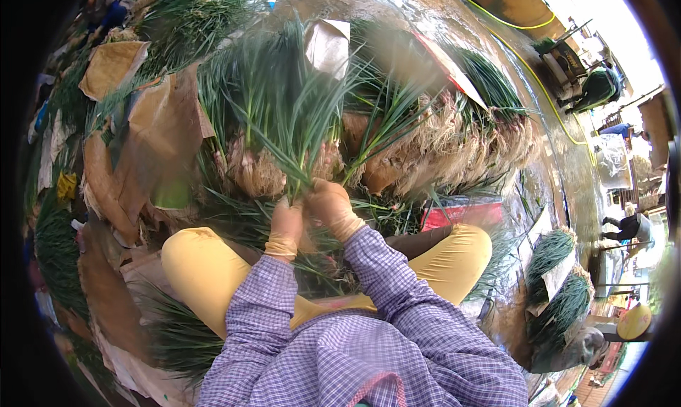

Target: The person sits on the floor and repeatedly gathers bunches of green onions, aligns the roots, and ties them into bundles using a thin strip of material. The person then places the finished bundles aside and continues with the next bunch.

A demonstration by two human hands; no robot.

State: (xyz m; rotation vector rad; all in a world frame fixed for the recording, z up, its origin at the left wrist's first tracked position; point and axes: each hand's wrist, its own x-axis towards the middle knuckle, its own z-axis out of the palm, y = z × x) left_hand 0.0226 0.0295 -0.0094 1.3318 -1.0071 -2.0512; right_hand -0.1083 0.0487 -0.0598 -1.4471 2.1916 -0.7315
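My left hand (286,227) and my right hand (331,203), both in rubber gloves, meet between my bent knees. They are closed around the lower stems of a small bunch of green onions (303,154), whose leaves fan upward and away from me. The roots of that bunch are hidden or blurred by the hands. Just beyond lies a rooted bundle of green onions (255,170). To its right, a larger pile with pale, stringy roots (457,141) is partly covered by a red-edged sheet (449,69). Loose green leaves lie beneath my hands.
Brown sacking (159,135) and more green onions (58,252) lie at left. A red and white packet (463,214) is beyond my right knee. Bundles wrapped in sheets (553,295) stand at right on wet floor, near a yellow hose (542,90). A person (598,87) bends farther off.
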